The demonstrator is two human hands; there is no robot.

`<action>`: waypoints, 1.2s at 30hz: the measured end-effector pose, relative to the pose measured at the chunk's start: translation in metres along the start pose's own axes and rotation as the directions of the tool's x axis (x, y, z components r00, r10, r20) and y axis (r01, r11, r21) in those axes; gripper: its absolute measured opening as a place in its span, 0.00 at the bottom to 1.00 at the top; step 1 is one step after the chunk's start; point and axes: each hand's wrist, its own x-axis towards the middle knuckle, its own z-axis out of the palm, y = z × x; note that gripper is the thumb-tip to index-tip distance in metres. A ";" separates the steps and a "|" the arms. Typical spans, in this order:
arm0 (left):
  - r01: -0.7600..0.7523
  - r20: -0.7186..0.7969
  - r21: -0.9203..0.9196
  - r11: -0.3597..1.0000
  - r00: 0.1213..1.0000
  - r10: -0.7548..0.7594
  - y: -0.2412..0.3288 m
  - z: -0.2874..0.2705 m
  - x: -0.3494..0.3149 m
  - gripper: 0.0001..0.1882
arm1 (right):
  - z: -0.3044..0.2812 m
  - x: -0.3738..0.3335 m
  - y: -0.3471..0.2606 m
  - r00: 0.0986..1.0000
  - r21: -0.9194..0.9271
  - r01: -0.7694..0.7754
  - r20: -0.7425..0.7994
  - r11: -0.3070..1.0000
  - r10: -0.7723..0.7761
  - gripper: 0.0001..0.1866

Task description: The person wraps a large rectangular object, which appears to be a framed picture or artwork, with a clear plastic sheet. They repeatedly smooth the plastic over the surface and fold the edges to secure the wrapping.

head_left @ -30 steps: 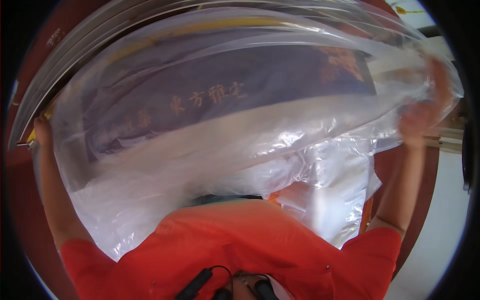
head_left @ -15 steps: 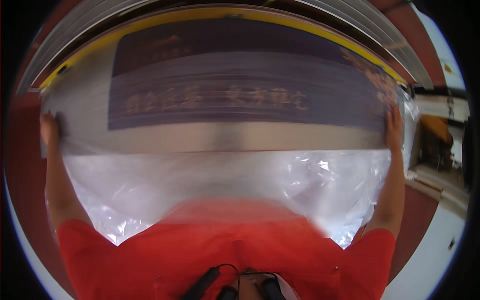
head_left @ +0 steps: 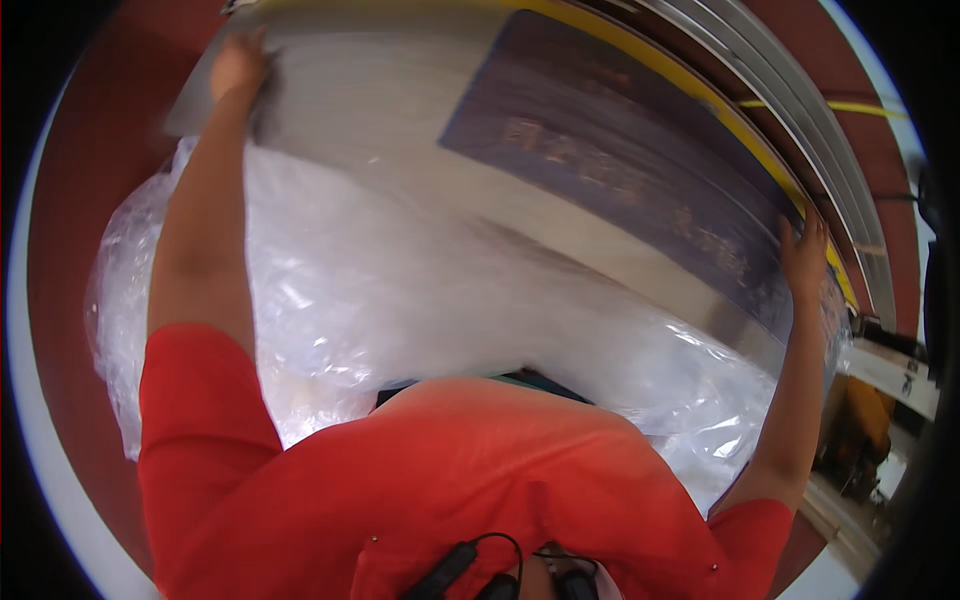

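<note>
A long grey-beige panel (head_left: 350, 95) with a dark blue printed area (head_left: 600, 150) stretches across the view, slanting down to the right. Clear plastic film (head_left: 400, 270) hangs in crinkled folds along its near side. My left hand (head_left: 238, 68) is at the far left end of the panel, its blurred fingers extended over the surface. My right hand (head_left: 803, 258) rests at the right end, next to the printed area, with its fingers apart. Whether film lies under either palm is hidden.
A yellow strip (head_left: 700, 90) borders the panel's far edge, with grey metal rails (head_left: 775, 100) just beyond. Reddish-brown floor (head_left: 75, 230) shows at the left. At the right stand a white box-like part (head_left: 890, 375) and an orange-yellow object (head_left: 862, 420).
The view has turned, so the panel now slants down to the right. My left hand appears farther forward, my right slightly lower. More plastic film shows at the left.
</note>
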 end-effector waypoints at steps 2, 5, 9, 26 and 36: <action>0.210 0.114 -0.025 0.977 0.972 -0.206 -0.023 0.010 0.011 0.24 | -0.063 0.005 -0.109 0.977 0.627 0.196 -0.058 0.754 -0.206 0.21; 0.554 0.456 -0.734 0.393 0.831 -0.319 -0.049 0.020 -0.002 0.13 | -0.144 -0.027 -0.242 0.742 0.904 0.348 -0.105 0.247 -0.662 0.19; 0.088 0.227 -0.427 0.900 0.974 0.012 -0.050 0.001 0.001 0.13 | -0.174 -0.056 -0.359 0.564 0.987 0.117 -0.158 -0.111 -0.811 0.27; 0.159 0.189 -0.272 0.949 0.976 -0.110 -0.036 0.005 0.009 0.21 | -0.197 -0.084 -0.163 0.412 0.780 -0.235 -0.460 -0.580 -0.786 0.11; 0.153 0.222 0.015 0.988 0.963 -0.152 -0.021 0.001 0.007 0.21 | -0.106 -0.233 0.197 0.771 0.680 -0.548 0.184 0.488 0.610 0.09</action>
